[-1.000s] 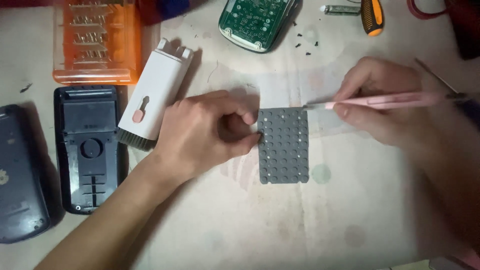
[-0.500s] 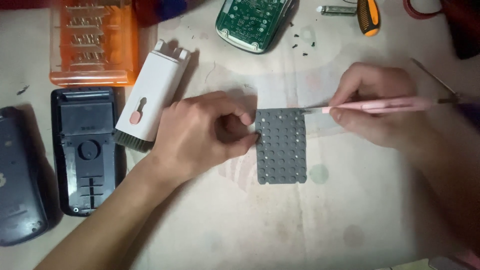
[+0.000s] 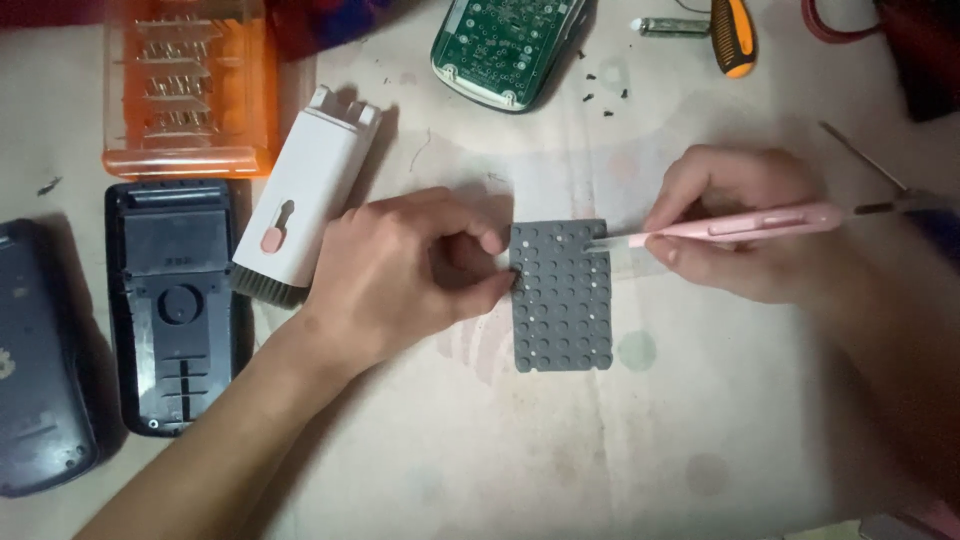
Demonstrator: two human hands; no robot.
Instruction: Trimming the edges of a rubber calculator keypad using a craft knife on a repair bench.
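Head view: since a second ago, almost nothing has shifted; the grey rubber keypad mat [image 3: 562, 297] lies flat mid-table as before, so work on it is judged ongoing. Its left edge is pinned by the curled fingers of the left hand [image 3: 400, 275]. The right hand [image 3: 745, 240] is closed around a pink pen-like tool [image 3: 745, 224], tip touching the mat's upper right. Farther off, a green circuit board [image 3: 505, 45] is seen.

A white rectangular plastic cleaning tool with a pink slider and a brush end [image 3: 300, 195] lies just left of the grip. Further left lie a black plastic back shell [image 3: 170, 300] and a dark case half [image 3: 35, 360]. An orange translucent bit box [image 3: 185, 85] sits up-left. Above the grip lie a green circuit board [image 3: 505, 45], small black screws [image 3: 600, 95] and an orange-handled tool [image 3: 733, 35].
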